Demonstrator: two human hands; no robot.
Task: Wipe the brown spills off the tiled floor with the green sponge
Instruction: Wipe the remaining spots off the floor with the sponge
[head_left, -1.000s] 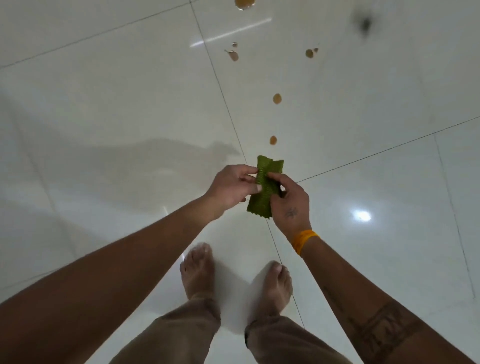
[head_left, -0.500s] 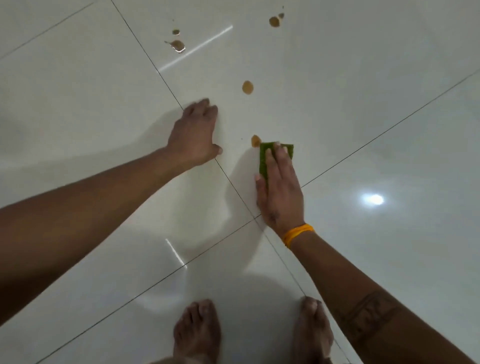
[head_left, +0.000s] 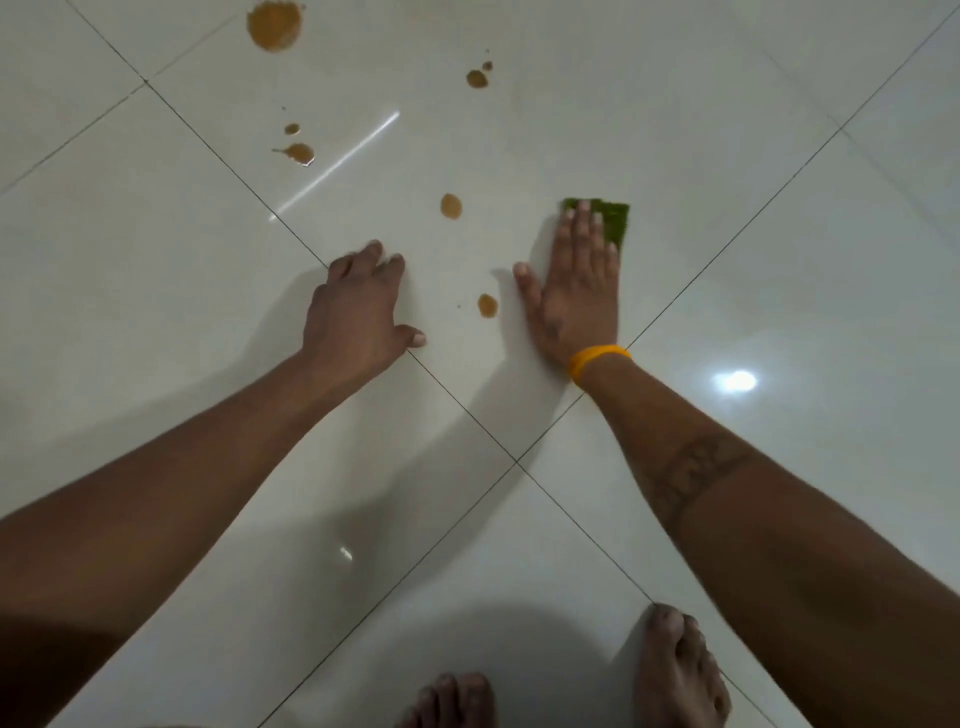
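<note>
The green sponge (head_left: 618, 221) lies flat on the white tiled floor (head_left: 779, 260). My right hand (head_left: 574, 291) presses it down with straight fingers, and most of the sponge is hidden under them. Just left of that hand's thumb sits a small brown spill (head_left: 487, 305). Another brown spot (head_left: 451, 206) lies farther up. A smeared spot (head_left: 298, 151), a pair of drops (head_left: 477, 78) and a large blotch (head_left: 274, 25) lie beyond. My left hand (head_left: 358, 312) rests on the floor, fingers spread and bent, holding nothing.
My two bare feet (head_left: 675, 675) stand on the tiles at the bottom of the view. Dark grout lines (head_left: 514, 460) cross between my arms. A lamp's glare (head_left: 735, 381) shows on the glossy tile at the right.
Both hands came down from holding the sponge in the air to the floor. Since half a second ago, my right hand has slid the sponge right, away from the nearest spill.
</note>
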